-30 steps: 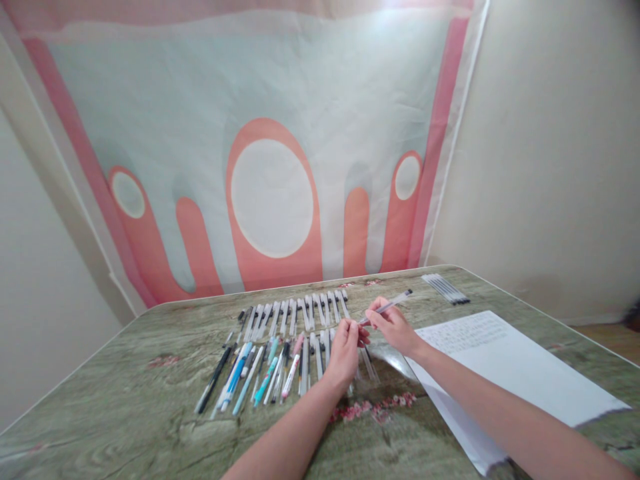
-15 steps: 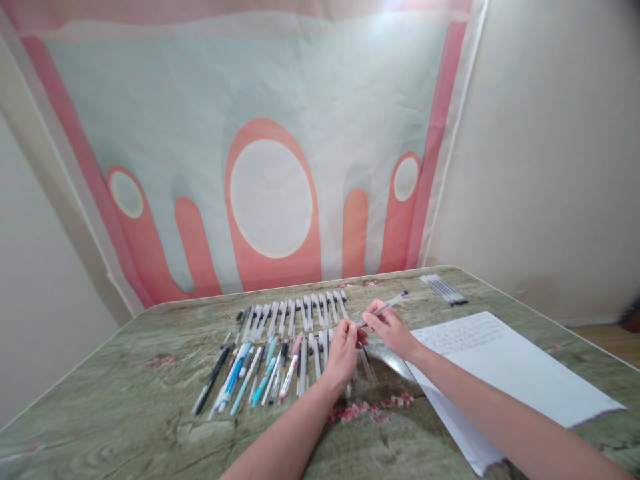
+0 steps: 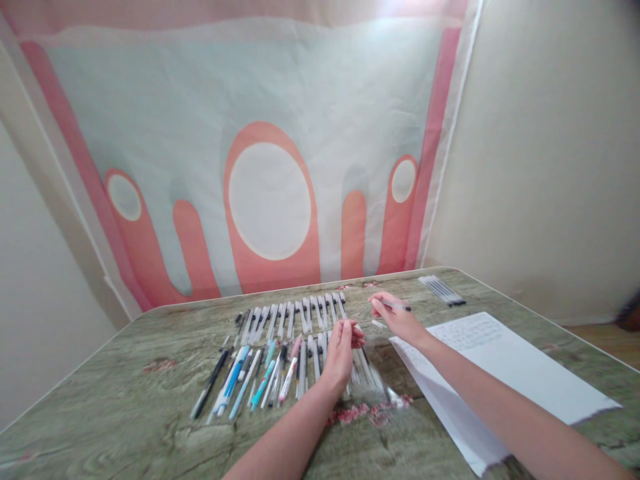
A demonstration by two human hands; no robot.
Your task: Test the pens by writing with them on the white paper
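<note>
In my right hand a slim pen with a dark end is pinched, held nearly level above the table. My left hand hovers over the right end of the lower row of pens, its fingers loosely bent and apart, and I see nothing in it. A small white piece, like a pen cap, shows between the hands. Mixed pens and markers lie side by side to the left of my left hand. Behind them runs a row of whitish clear pens.
A sheet of paper with handwriting at its top lies under my right forearm. Several clear pens with dark ends rest at the back right. The wood-patterned table reaches back to a patterned hanging cloth.
My right hand has moved away from my left, up and to the right, with the pen now tilted flatter. The small white piece has come into view between them.
</note>
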